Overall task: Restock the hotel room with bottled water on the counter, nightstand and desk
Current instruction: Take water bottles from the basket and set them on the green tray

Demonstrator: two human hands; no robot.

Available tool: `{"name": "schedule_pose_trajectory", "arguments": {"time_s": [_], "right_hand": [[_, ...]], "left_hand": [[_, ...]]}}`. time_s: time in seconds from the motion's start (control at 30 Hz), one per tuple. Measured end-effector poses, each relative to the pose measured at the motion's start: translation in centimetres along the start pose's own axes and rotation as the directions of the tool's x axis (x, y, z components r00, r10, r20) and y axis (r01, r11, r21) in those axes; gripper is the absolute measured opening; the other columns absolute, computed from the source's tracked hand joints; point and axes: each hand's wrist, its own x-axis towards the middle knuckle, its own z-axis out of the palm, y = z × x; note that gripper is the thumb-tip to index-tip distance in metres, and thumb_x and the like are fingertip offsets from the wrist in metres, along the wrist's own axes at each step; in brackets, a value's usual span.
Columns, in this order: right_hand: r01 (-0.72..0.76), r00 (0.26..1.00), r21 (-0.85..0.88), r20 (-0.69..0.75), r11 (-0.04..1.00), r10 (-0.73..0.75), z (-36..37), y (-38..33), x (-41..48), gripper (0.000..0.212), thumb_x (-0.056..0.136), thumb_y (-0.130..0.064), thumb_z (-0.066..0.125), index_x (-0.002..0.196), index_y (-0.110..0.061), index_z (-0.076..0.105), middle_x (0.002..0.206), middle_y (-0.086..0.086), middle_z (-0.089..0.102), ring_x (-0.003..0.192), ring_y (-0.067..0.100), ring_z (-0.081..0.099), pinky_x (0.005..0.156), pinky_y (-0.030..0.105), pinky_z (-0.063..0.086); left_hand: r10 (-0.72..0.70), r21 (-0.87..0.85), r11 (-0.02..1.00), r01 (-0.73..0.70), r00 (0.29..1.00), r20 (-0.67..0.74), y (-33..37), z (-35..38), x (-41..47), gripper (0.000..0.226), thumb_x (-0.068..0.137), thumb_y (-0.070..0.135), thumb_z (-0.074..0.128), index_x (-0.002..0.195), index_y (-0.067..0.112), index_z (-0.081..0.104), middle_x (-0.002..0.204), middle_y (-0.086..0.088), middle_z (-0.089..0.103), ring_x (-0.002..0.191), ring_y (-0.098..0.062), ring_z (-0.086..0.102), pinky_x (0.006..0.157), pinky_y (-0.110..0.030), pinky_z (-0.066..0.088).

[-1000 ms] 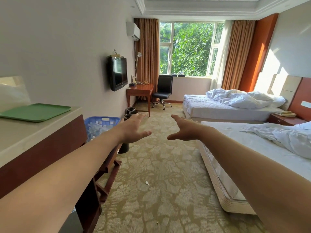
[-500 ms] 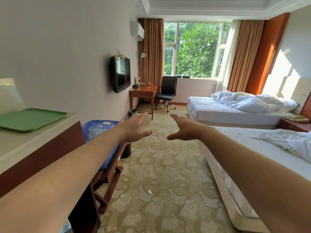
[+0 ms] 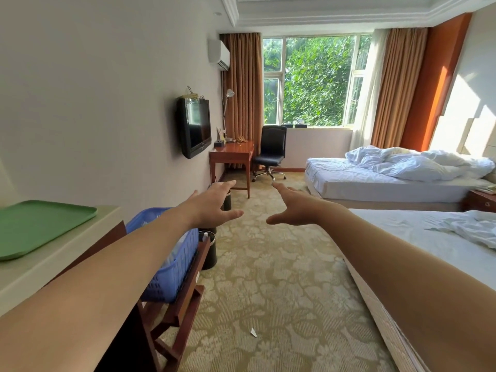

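Observation:
Both my arms stretch out in front of me over the carpet. My left hand (image 3: pixel 214 204) and my right hand (image 3: pixel 294 206) are empty, fingers straight and spread, palms facing each other. A blue plastic basket (image 3: pixel 171 272) stands on a wooden rack below my left forearm, with clear plastic showing inside it, partly hidden by the arm. The pale counter (image 3: pixel 53 264) at my left carries a green tray (image 3: pixel 32 226). The wooden desk (image 3: pixel 232 153) stands far off under the window. A nightstand (image 3: pixel 480 201) sits between the beds at right.
A black bin (image 3: pixel 210 253) stands beside the rack, another further along the wall. A black office chair (image 3: pixel 271 150) is at the desk and a TV (image 3: pixel 194 127) hangs on the left wall. Two unmade beds (image 3: pixel 389 178) fill the right side. Patterned carpet runs down the middle.
The view has moved forward and tilted, bringing the basket and counter closer. Both hands stay outstretched, open and empty.

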Motion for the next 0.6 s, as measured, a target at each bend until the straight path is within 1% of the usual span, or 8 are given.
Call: {"name": "schedule_pose_trajectory", "arguments": {"time_s": [0.17,0.33,0.6], "right_hand": [[-0.001,1.000,0.001,-0.004,1.000,0.001,1.0,-0.4,3.7,0.104,0.083,-0.050,0.070,0.157,-0.022,0.002,0.163,0.007,0.016,0.149,0.030,0.017,0.118,0.057,0.020],[0.000,1.000,-0.011,0.001,1.000,0.000,1.7,-0.1,6.5,0.103,0.083,-0.050,0.070,0.157,-0.022,0.004,0.163,0.007,0.017,0.149,0.031,0.018,0.117,0.058,0.021],[-0.009,1.000,-0.019,0.005,1.000,0.010,1.6,2.7,12.1,0.103,0.083,-0.052,0.070,0.157,-0.023,0.003,0.163,0.006,0.015,0.149,0.030,0.016,0.118,0.058,0.020]], "left_hand": [[0.001,-0.002,1.000,-0.001,1.000,0.019,-2.9,0.8,2.7,0.085,0.092,0.060,0.053,0.157,0.027,0.010,0.164,0.001,0.017,0.148,-0.020,0.025,0.120,-0.055,0.013],[0.004,-0.007,1.000,-0.004,0.999,0.036,-4.5,1.7,4.9,0.085,0.092,0.059,0.054,0.157,0.027,0.011,0.164,0.000,0.018,0.147,-0.021,0.026,0.120,-0.055,0.015],[0.002,-0.003,1.000,-0.002,0.999,0.038,-6.3,3.0,11.0,0.086,0.091,0.060,0.054,0.157,0.027,0.009,0.164,-0.001,0.017,0.148,-0.022,0.025,0.120,-0.057,0.014]]}}
